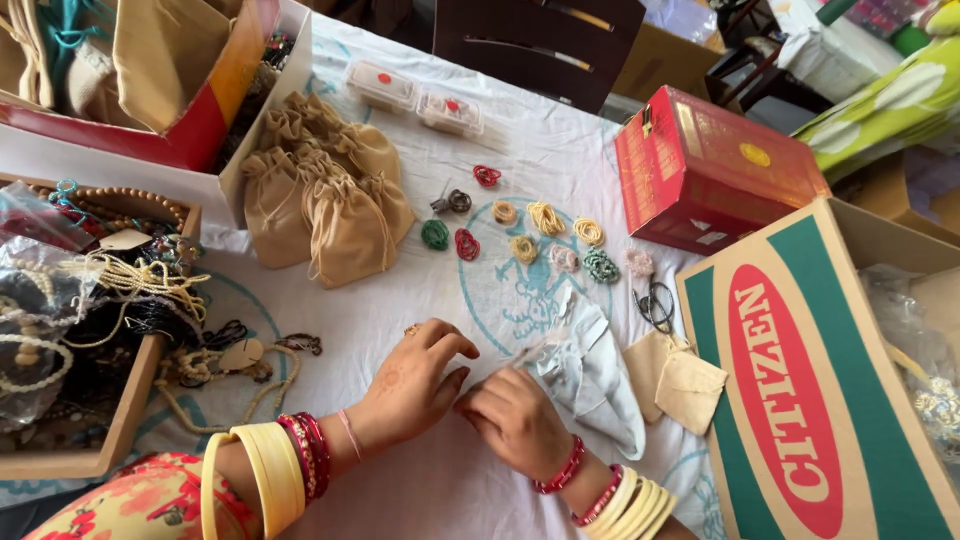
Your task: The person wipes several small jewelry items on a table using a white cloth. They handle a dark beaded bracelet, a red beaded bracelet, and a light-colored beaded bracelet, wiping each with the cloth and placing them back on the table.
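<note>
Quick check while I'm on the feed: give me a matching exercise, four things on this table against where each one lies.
Things:
1. tan drawstring pouches
2. red box
3. wooden tray of bead necklaces
4. clear plastic bags

Places:
A. left edge of the table
B. just right of the right hand
C. far right, behind the green and red carton
D. far side, left of the small bead coils

Pairs: 1-D, 2-C, 3-A, 4-B

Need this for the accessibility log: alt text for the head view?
Two bangled hands, left hand and right hand, meet on a white cloth, pinching something too small to tell beside clear bags. Beyond lie bead coils and tan pouches; a jewellery tray sits left, cardboard boxes right.
</note>
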